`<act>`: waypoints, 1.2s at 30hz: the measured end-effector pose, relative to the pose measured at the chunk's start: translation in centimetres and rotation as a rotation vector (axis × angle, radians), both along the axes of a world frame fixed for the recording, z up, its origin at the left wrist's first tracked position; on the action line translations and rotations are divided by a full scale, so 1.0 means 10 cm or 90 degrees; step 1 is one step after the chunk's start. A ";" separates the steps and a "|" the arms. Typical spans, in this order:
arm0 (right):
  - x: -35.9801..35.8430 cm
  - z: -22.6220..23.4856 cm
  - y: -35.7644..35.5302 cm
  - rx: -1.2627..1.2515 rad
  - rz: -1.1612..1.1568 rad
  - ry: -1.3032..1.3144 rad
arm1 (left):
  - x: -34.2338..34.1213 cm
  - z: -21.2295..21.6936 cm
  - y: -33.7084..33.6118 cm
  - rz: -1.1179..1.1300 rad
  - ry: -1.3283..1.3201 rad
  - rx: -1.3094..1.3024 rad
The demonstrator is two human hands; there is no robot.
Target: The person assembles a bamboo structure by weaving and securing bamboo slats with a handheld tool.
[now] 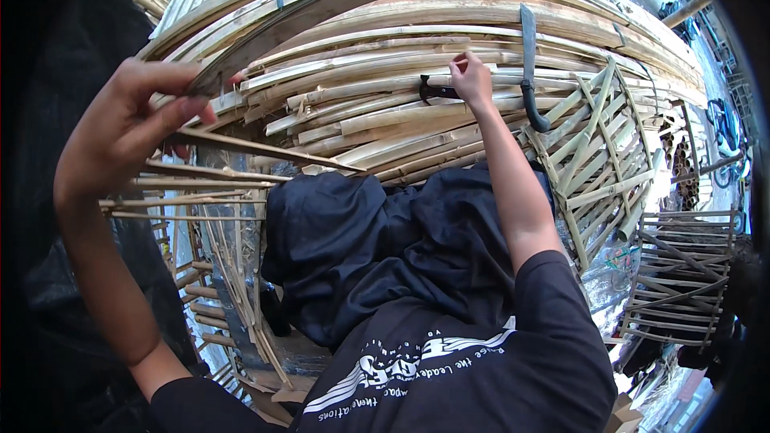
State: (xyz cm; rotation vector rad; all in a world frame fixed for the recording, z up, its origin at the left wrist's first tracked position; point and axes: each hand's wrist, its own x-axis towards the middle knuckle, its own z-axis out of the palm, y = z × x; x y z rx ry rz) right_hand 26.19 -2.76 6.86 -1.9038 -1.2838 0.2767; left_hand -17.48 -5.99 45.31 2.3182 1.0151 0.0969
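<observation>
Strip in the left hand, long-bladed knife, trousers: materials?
Strip in the left hand: probably weathered wood or bamboo, matte; grey-brown, streaky face.
Knife: blade likely steel, dull; thin, flat, blue-grey. Its dark handle could be wood or plastic.
Trousers: cloth, slight sheen; soft folds.

the strip [305,14] is grey-brown, the bamboo poles [401,119] pale tan, the shirt [489,385] black with white print, the trousers [333,220] navy.

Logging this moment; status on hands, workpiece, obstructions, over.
Left hand gripping flat brown strip. Right hand closed above bamboo pile, contents unclear. Dark-handled blade lying to its right.
</observation>
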 end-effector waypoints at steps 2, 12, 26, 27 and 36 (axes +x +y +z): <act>0.09 -0.06 0.15 0.006 0.010 -0.045 | -0.06 -0.05 -0.03 -0.024 -0.076 0.030; 0.38 0.14 0.61 -0.315 -0.215 -0.133 | 0.10 -0.02 0.03 0.006 -0.064 -0.031; 0.86 0.02 0.72 0.042 -0.049 0.310 | 0.03 -0.08 0.17 0.023 -0.038 0.014; 0.76 0.17 0.70 0.055 -0.018 0.361 | 0.02 -0.08 0.14 0.037 -0.046 0.012; 0.47 1.20 0.61 0.128 0.185 0.442 | 0.14 0.04 0.09 0.045 0.010 -0.043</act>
